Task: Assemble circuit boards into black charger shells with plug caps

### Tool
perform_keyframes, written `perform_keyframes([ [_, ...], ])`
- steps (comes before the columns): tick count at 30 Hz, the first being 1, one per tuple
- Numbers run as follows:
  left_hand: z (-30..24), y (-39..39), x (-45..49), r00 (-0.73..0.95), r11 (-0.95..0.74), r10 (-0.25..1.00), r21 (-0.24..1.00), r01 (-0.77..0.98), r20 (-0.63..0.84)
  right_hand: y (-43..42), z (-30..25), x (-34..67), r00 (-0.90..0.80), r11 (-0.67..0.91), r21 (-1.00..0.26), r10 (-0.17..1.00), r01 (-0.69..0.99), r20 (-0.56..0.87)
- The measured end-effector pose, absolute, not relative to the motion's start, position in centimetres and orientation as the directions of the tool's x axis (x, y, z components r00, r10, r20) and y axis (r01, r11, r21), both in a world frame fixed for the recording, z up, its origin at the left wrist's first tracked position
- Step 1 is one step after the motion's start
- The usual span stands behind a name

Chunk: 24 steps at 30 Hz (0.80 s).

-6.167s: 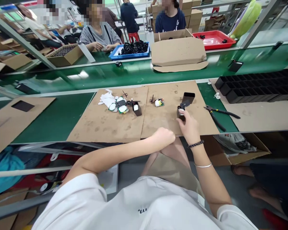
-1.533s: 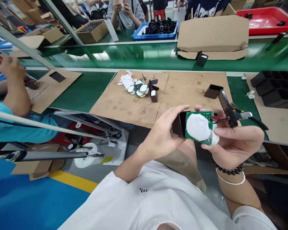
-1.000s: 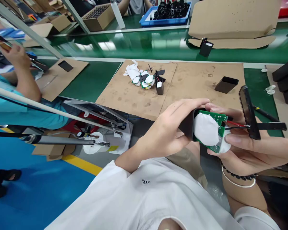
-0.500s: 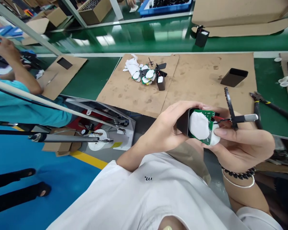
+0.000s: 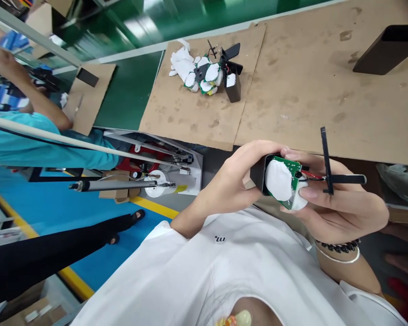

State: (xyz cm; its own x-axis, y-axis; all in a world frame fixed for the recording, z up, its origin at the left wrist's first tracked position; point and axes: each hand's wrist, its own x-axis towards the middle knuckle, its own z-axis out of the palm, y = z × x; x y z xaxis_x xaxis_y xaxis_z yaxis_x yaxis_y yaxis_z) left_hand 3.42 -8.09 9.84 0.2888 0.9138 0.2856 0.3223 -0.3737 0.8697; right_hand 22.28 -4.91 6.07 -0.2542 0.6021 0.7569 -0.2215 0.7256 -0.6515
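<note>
My left hand [image 5: 240, 179] is wrapped round a black plastic case [image 5: 258, 175], held level above my lap with its open end to the right. Partly inside that end sits a green circuit board [image 5: 295, 184] with a round white pad [image 5: 279, 180] on its face. My right hand [image 5: 340, 199] pinches the board's outer end, the thumb pressing on a white part there. Red and black wires [image 5: 313, 175] run from the board to a black T-shaped end piece [image 5: 328, 167] that sticks out past my right fingers.
On the cardboard [image 5: 204, 122] lie a white glove [image 5: 182, 63], several padded circuit boards [image 5: 207, 77] and a case with parts in its opening [image 5: 233, 90]. Another black case [image 5: 387, 52] stands at right. At left, a person in a turquoise shirt [image 5: 47, 140] works; another person's black-clad leg [image 5: 64, 240] is nearby.
My view has swung, so the bench things sit higher and the pliers have left the picture. Both hands keep their hold on case and board. The person in black has come closer.
</note>
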Motion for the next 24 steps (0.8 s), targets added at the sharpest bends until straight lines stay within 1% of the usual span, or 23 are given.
perform_keyframes([
  [2,9.9,-8.0,3.5,0.285,-0.365,0.918,0.870,0.331,0.277,-4.9,5.9,22.4,-0.256,0.723,-0.654,0.604,-0.221,0.755],
  [6,9.9,-7.9,3.5,0.269,-0.288,0.943,0.884,0.369,0.195,-4.9,5.5,22.5,-0.257,0.723,-0.660,0.612,-0.201,0.748],
  [8,9.8,-7.8,3.4,0.275,-0.302,0.938,0.890,0.342,0.212,-4.9,5.4,22.6,-0.253,0.708,-0.679,0.633,-0.193,0.732],
  [11,9.4,-7.7,3.4,0.287,-0.331,0.926,0.893,0.304,0.245,-4.8,5.5,22.5,-0.239,0.707,-0.675,0.632,-0.211,0.737],
  [16,9.3,-7.0,3.5,0.318,-0.328,0.920,0.893,0.309,0.227,-4.6,5.4,22.7,-0.212,0.746,-0.647,0.614,-0.159,0.760],
  [20,9.3,-6.4,4.0,0.363,-0.339,0.907,0.882,0.327,0.213,-4.9,4.7,23.2,-0.122,0.712,-0.682,0.672,-0.165,0.731],
  [24,9.5,-6.2,4.4,0.363,-0.306,0.916,0.879,0.366,0.167,-5.5,4.0,23.8,-0.129,0.641,-0.742,0.733,-0.194,0.667],
])
